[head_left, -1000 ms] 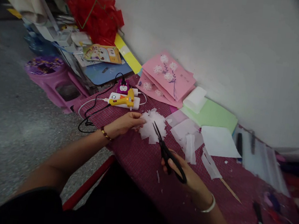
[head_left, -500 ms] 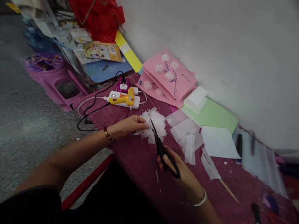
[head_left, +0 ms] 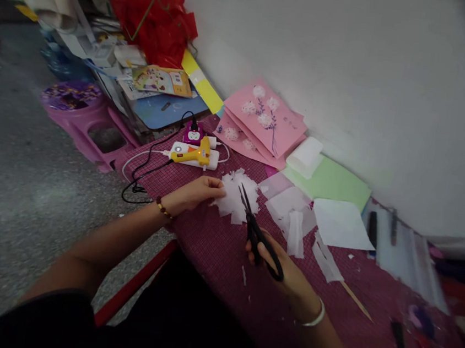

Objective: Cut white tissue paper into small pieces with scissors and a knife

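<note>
My left hand (head_left: 202, 192) is closed in a pinch at the left edge of a pile of white paper pieces (head_left: 238, 197). A small piece of thin white paper seems to be between its fingertips, though it blends into the pile behind. In my right hand (head_left: 279, 262) is a pair of black scissors (head_left: 253, 230), fingers in the handle loops. Their blades are slightly apart and point up and left over the pile, a little to the right of my left fingertips.
A yellow glue gun (head_left: 195, 155) rests on a white power bank (head_left: 212, 163), cables beside it. Behind the pile lie pink cards (head_left: 281, 129) with white flowers. To the right are white sheets (head_left: 341, 224), green paper (head_left: 331, 179) and a wooden stick (head_left: 358, 302). A pink stool (head_left: 80, 119) stands left.
My left hand has drawn slightly left, away from the scissors. The scissors have shifted a little to the right, widening the gap between blades and fingertips.
</note>
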`<state>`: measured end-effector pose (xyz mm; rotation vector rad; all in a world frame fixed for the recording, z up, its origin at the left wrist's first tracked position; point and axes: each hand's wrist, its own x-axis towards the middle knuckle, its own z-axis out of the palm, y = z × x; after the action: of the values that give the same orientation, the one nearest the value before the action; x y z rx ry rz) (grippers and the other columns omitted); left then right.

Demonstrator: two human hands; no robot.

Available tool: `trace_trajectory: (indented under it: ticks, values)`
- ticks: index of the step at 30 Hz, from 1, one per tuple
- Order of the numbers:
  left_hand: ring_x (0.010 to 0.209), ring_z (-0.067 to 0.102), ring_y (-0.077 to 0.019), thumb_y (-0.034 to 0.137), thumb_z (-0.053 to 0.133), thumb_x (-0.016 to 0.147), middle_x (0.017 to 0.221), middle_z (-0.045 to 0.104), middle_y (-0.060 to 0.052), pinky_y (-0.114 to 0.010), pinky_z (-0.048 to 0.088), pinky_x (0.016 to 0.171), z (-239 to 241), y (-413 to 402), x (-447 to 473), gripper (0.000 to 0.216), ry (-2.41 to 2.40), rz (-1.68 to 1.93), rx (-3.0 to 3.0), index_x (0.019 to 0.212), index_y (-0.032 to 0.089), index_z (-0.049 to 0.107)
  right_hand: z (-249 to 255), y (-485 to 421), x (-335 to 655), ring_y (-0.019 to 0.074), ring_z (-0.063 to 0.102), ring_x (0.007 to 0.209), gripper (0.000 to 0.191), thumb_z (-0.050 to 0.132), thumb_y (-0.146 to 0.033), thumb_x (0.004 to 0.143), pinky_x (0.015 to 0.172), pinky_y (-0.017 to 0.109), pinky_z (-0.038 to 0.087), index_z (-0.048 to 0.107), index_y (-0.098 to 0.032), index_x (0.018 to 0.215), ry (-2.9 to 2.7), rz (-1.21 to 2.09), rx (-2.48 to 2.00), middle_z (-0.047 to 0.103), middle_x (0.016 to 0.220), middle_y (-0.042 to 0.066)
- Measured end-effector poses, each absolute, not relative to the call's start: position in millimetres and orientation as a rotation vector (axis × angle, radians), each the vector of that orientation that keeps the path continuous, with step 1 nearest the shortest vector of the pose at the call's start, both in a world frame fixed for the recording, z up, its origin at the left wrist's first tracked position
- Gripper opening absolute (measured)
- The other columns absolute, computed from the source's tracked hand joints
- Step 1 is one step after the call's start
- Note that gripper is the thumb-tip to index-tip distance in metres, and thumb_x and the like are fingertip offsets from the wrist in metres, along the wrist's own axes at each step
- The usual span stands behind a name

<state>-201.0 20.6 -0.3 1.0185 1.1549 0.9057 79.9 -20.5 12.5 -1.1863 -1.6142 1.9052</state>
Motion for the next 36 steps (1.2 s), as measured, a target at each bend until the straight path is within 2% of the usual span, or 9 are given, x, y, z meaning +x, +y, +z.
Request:
trace_trajectory:
  ticks: [5, 11, 19, 23, 26, 29, 31, 34, 36]
  values:
    - [0.047, 0.037, -0.0041, 0.03, 0.07, 0.073, 0.058, 0.048, 0.006, -0.02, 0.028, 0.047, 9, 26, -201, 0.019, 1.164, 1.033, 0.954, 0.068, 0.016, 0.059, 13, -25, 86, 0.0151, 0.057, 0.072, 0.059, 0.062, -0.066, 0.083, 0.068, 0.032, 0.048, 0.055, -0.02, 0.119, -1.683, 1.914, -1.166, 0.062, 0.092, 0.005]
    - [0.046, 0.036, -0.0047, 0.027, 0.068, 0.076, 0.053, 0.045, 0.005, -0.021, 0.025, 0.046, 15, 29, -188, 0.023, 1.184, 0.847, 1.081, 0.06, 0.015, 0.056, 16, -23, 76, 0.0151, 0.054, 0.069, 0.061, 0.065, -0.064, 0.081, 0.066, 0.033, 0.047, 0.057, -0.017, 0.12, -1.727, 1.889, -1.198, 0.059, 0.088, 0.005]
    - [0.043, 0.037, -0.005, 0.019, 0.063, 0.074, 0.05, 0.044, 0.006, -0.021, 0.028, 0.045, 19, 31, -179, 0.019, 1.244, 0.758, 1.077, 0.057, 0.016, 0.056, 9, -16, 71, 0.0109, 0.046, 0.053, 0.062, 0.067, -0.058, 0.079, 0.049, 0.028, 0.036, 0.056, -0.015, 0.123, -1.758, 1.81, -1.33, 0.053, 0.075, -0.001]
    - [0.045, 0.04, -0.006, 0.024, 0.064, 0.074, 0.051, 0.045, 0.006, -0.021, 0.029, 0.046, 14, 33, -182, 0.018, 1.269, 0.766, 1.12, 0.06, 0.016, 0.055, 10, -19, 80, 0.0132, 0.055, 0.066, 0.058, 0.063, -0.064, 0.084, 0.062, 0.03, 0.045, 0.057, -0.017, 0.118, -1.677, 1.95, -1.159, 0.06, 0.087, 0.004]
    - [0.047, 0.04, -0.0067, 0.025, 0.061, 0.075, 0.056, 0.05, 0.005, -0.021, 0.03, 0.049, 11, 37, -187, 0.011, 1.299, 0.783, 1.201, 0.072, 0.015, 0.063, 7, -26, 87, 0.0137, 0.058, 0.072, 0.056, 0.061, -0.065, 0.086, 0.067, 0.03, 0.047, 0.057, -0.018, 0.118, -1.501, 2.109, -1.017, 0.063, 0.094, 0.006]
    - [0.058, 0.049, -0.0092, 0.027, 0.061, 0.075, 0.073, 0.065, 0.0, -0.022, 0.038, 0.057, 12, 40, -193, 0.021, 1.411, 0.817, 1.376, 0.089, 0.015, 0.07, 2, -37, 96, 0.0131, 0.058, 0.071, 0.057, 0.061, -0.064, 0.087, 0.066, 0.028, 0.047, 0.058, -0.017, 0.12, -1.36, 2.179, -0.951, 0.063, 0.092, 0.006]
    - [0.072, 0.058, -0.0139, 0.035, 0.06, 0.078, 0.082, 0.07, -0.004, -0.026, 0.045, 0.069, 13, 44, -197, 0.021, 1.511, 0.852, 1.561, 0.081, 0.016, 0.07, 1, -46, 105, 0.0125, 0.057, 0.07, 0.062, 0.062, -0.067, 0.084, 0.064, 0.027, 0.046, 0.06, -0.015, 0.119, -1.322, 2.219, -0.9, 0.063, 0.09, 0.005]
    - [0.085, 0.063, -0.0195, 0.046, 0.053, 0.084, 0.086, 0.071, -0.007, -0.031, 0.048, 0.08, 14, 54, -194, 0.037, 1.586, 0.9, 1.79, 0.062, 0.018, 0.064, 2, -59, 122, 0.0104, 0.056, 0.066, 0.067, 0.066, -0.07, 0.079, 0.06, 0.024, 0.044, 0.062, -0.015, 0.117, -1.323, 2.268, -0.817, 0.062, 0.087, 0.003]
    - [0.091, 0.064, -0.0216, 0.044, 0.058, 0.08, 0.093, 0.072, -0.008, -0.032, 0.049, 0.085, 16, 60, -182, 0.03, 1.586, 0.927, 1.908, 0.067, 0.019, 0.066, 1, -67, 135, 0.0094, 0.056, 0.065, 0.067, 0.066, -0.07, 0.079, 0.059, 0.023, 0.043, 0.062, -0.015, 0.118, -1.331, 2.294, -0.789, 0.062, 0.086, 0.003]
